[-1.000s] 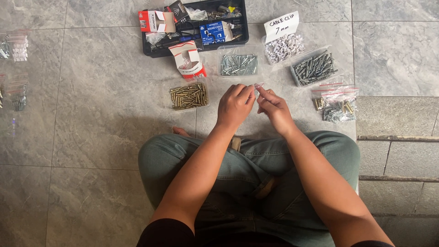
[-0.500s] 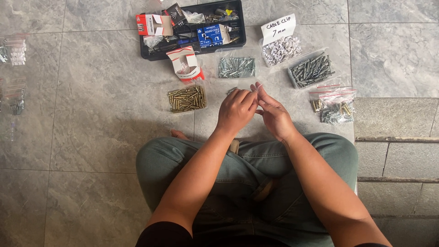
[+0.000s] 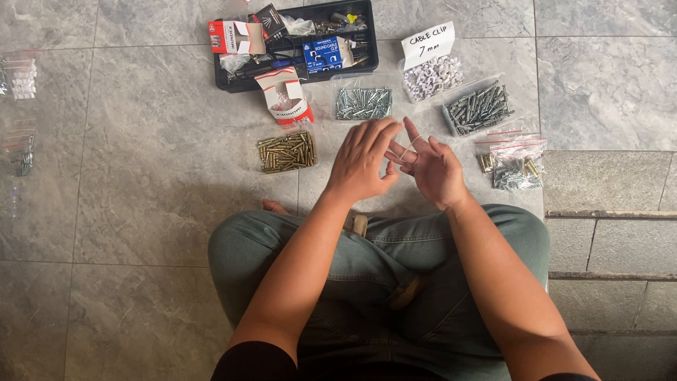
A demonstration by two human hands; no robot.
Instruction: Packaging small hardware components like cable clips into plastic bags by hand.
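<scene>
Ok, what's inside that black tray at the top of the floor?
The black tray holds a red-and-white carton, a blue box, a clear bag and dark loose tools. Whatever lies beneath those packs is covered.

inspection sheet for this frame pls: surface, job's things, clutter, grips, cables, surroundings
Surface: grey tiled floor; the person sits cross-legged on it.
Job's things: thin rubber band stretched over the right hand's fingers.
Clutter: black tray of small boxes; red and white box; bag of brass-coloured screws; bag of silver screws; bag of grey plugs; bag of white clips with a paper label; small zip bags; more small bags at far left.
Grips: left hand beside the band, touch unclear; right hand open, band on its fingers.
Cables: nothing seen.
Surroundings: stone step at right.
</scene>
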